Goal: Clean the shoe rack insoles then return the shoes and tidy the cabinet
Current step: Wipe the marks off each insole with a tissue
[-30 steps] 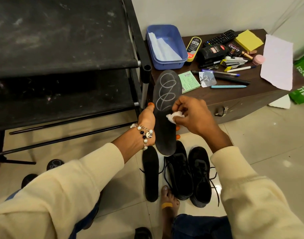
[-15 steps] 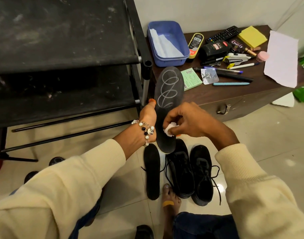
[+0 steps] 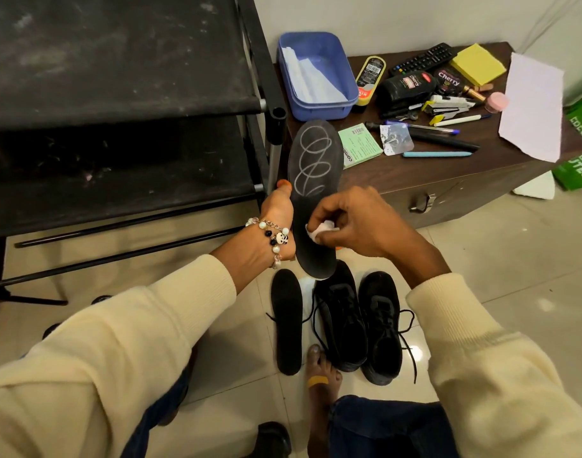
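Observation:
My left hand (image 3: 278, 223) grips a black insole (image 3: 314, 180) by its left edge and holds it upright; white chalk loops mark its upper half. My right hand (image 3: 355, 223) pinches a small white wad of tissue (image 3: 319, 230) against the insole's lower middle. On the floor below lie a second black insole (image 3: 287, 320) and two black lace-up shoes (image 3: 360, 320), side by side. The black shoe rack (image 3: 118, 94) stands at the left, its fabric shelves dusty and bare.
A brown cabinet (image 3: 448, 190) at the right carries a blue tub (image 3: 316, 77) with tissues, shoe polish, a remote, yellow sticky notes, pens and a white paper. My bare foot (image 3: 322, 375) rests by the shoes. A green bag (image 3: 580, 143) sits at far right.
My right hand has slid the tissue down the insole from the chalk loops toward its lower middle. The left hand keeps its hold.

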The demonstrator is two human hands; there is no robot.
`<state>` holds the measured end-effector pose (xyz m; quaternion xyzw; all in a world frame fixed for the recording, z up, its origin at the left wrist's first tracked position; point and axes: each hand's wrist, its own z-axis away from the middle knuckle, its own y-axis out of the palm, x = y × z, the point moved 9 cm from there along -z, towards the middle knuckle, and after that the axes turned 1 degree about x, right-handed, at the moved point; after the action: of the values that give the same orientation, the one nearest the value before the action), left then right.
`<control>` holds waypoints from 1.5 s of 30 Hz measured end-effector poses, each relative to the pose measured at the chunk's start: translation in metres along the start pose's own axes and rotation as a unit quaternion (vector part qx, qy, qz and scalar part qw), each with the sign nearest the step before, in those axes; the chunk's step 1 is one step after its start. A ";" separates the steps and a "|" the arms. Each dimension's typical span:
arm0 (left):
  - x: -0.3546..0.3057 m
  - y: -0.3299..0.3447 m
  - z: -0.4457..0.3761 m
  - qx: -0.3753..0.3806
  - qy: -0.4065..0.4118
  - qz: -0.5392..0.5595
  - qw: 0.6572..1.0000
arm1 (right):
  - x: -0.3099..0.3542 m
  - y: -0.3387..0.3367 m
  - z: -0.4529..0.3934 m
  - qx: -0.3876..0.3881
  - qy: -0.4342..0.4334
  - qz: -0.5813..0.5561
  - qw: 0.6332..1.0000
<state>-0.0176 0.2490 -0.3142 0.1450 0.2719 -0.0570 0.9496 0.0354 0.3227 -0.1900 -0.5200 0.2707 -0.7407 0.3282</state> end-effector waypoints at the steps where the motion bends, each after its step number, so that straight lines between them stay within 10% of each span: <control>1: 0.001 -0.001 0.001 -0.005 -0.004 0.002 1.000 | 0.001 0.003 0.004 0.027 -0.002 -0.017 0.999; 4: 0.003 0.001 0.005 -0.002 -0.015 0.022 1.000 | -0.005 0.008 0.014 0.063 0.003 -0.047 0.997; 10: 0.004 0.000 0.011 -0.004 -0.025 0.030 0.999 | -0.021 -0.016 0.009 -0.119 0.046 0.049 0.991; 19: -0.001 0.005 0.016 0.007 -0.005 0.039 0.999 | -0.011 0.011 0.024 0.083 0.005 -0.076 0.994; 26: -0.009 -0.004 0.010 -0.041 0.017 -0.011 0.999 | -0.020 -0.022 0.006 -0.164 0.042 0.018 0.985; 31: -0.002 -0.001 0.009 -0.015 0.024 0.011 1.000 | 0.014 0.003 -0.001 -0.107 -0.063 0.017 0.992; 39: 0.003 0.013 0.020 0.080 -0.013 0.055 0.995 | -0.036 -0.039 -0.002 -0.290 0.107 -0.025 0.951; 45: 0.000 0.016 0.019 0.138 -0.030 0.054 0.988 | -0.023 -0.028 -0.007 -0.205 0.078 -0.030 0.975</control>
<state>-0.0050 0.2585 -0.2949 0.2875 0.2241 -0.0471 0.9300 0.0289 0.3587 -0.1848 -0.5245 0.4261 -0.7173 0.1695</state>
